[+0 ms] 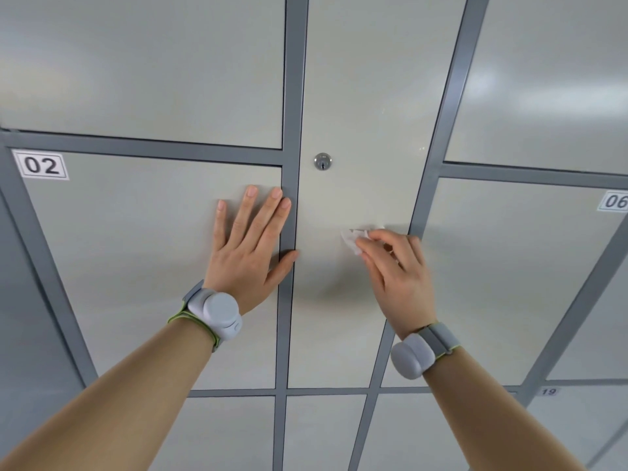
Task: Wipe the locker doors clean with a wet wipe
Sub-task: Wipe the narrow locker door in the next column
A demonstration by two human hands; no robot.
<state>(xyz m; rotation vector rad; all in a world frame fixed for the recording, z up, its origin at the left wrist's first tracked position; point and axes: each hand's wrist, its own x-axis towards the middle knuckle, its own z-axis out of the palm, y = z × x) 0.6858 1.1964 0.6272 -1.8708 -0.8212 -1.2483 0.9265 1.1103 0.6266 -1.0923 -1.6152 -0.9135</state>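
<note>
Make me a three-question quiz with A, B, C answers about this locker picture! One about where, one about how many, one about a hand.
1. Where is the crumpled white wet wipe compared with the round silver keyhole lock? A above it; B below, to its right; C covering it.
2. How many grey wrist bands show? A one; B two; C three.
3. How is the left hand? A flat, fingers straight; B a fist; C gripping a key.
Answers: B, the right hand pinches the wipe lower on the pale middle locker door; B, one band per wrist; A, it lies flat against the door numbered 02.
</note>
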